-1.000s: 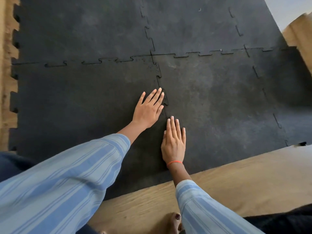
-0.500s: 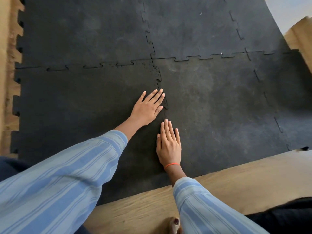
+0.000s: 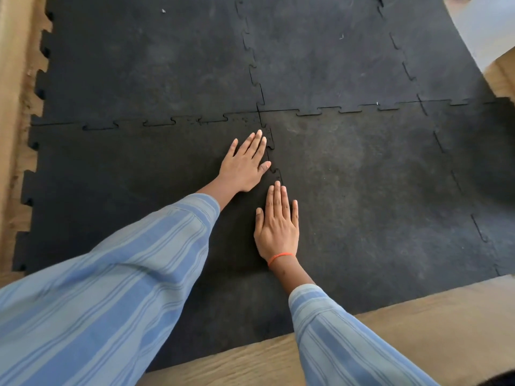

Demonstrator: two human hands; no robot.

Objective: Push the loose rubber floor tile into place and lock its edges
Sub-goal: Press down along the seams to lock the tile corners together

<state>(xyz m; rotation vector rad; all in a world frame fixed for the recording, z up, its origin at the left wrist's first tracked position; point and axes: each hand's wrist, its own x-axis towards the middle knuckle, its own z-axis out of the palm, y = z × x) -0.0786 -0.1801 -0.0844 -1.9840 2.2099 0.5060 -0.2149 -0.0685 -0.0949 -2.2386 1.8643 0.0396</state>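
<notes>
Black rubber interlocking tiles cover the wooden floor. The near-left tile (image 3: 125, 176) meets the near-right tile (image 3: 362, 185) along a jigsaw seam (image 3: 274, 162) that runs toward me. Its tabs near the four-tile corner still show dark gaps. My left hand (image 3: 245, 162) lies flat, palm down, on the left tile with its fingertips right beside the seam. My right hand (image 3: 277, 224), with an orange band on the wrist, lies flat over the seam just nearer to me. Neither hand holds anything.
Further tiles (image 3: 320, 51) lie joined beyond, and a seam with slightly raised tabs (image 3: 158, 122) runs left from the corner. Bare wood floor (image 3: 390, 330) shows in front and at the left edge (image 3: 14, 107). A wooden block (image 3: 501, 76) stands at the right.
My left hand has moved a little forward along the seam toward the four-tile corner. My right hand stays flat on the seam behind it. The view has tilted slightly.
</notes>
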